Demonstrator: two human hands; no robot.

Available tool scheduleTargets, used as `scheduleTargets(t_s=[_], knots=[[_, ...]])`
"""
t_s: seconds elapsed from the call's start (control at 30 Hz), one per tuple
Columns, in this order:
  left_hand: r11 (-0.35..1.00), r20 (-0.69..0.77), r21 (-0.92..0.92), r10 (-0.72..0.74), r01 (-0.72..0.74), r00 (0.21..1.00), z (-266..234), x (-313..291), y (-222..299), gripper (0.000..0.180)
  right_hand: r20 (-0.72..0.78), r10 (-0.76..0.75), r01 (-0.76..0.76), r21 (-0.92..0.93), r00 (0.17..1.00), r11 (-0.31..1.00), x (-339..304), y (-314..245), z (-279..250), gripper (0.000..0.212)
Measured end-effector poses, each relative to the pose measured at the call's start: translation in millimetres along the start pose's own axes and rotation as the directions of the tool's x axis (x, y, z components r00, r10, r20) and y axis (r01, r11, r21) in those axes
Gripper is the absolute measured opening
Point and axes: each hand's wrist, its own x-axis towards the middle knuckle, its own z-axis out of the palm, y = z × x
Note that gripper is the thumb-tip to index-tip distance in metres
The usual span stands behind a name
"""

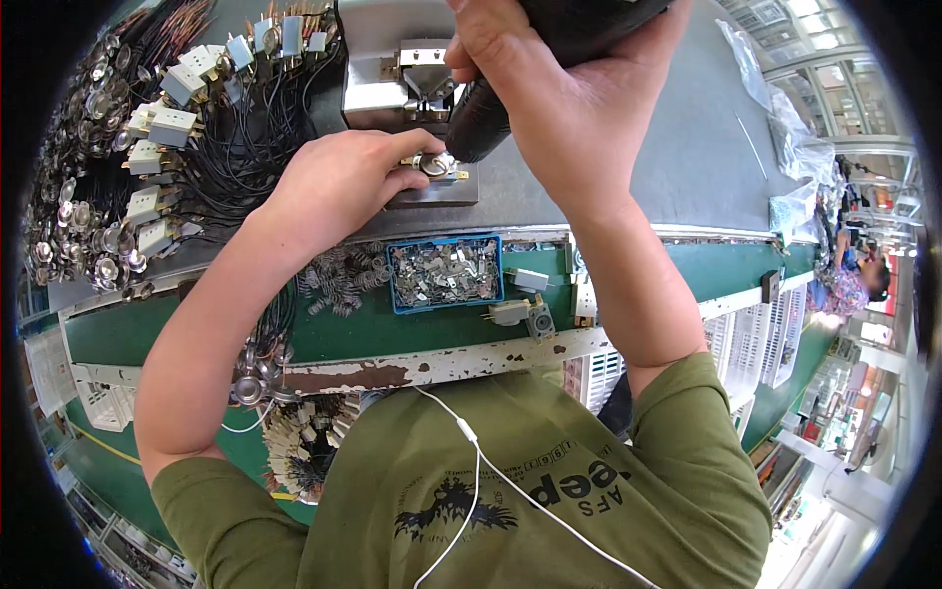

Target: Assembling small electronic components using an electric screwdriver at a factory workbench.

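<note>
My left hand (343, 177) pinches a small round metal part (437, 165) between thumb and forefinger. That part rests on a flat metal block (446, 191) at the near side of the grey bench. Gripped in my right hand (569, 108) is a thick black power screwdriver (481, 123), tilted with its lower end close above the round part. Its bit cannot be made out. Just beyond the block stands a metal fixture (427, 74) with a small clamp-like mechanism.
Black-wired assemblies with grey-white blocks (172, 126) and shiny round caps (103, 98) crowd the left. Nearer me, a blue tray (446, 275) holds small metal pieces, beside loose springs (343, 275) and grey switch-like parts (530, 314). A thin rod (751, 147) lies right.
</note>
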Motion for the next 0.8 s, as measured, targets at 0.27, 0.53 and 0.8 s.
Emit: scheduleTargets(t_s=[0.27, 0.53, 0.8], knots=[[0.999, -0.007, 0.033, -0.008, 0.008, 1.000, -1, 0, 2, 0.030, -0.212, 0.521, -0.532, 0.005, 0.827, 0.847, 7, -39, 19, 0.057], [0.998, -0.068, 0.057, 0.040, -0.036, 0.997, 7, 0, -4, 0.031, -0.142, 0.599, -0.596, 0.068, 0.788, 0.800, 9, -47, 23, 0.056], [0.998, -0.043, 0.051, 0.027, -0.024, 0.999, 7, -1, 0, 0.030, -0.060, 0.429, -0.428, 0.034, 0.901, 0.903, 3, -25, 6, 0.044]])
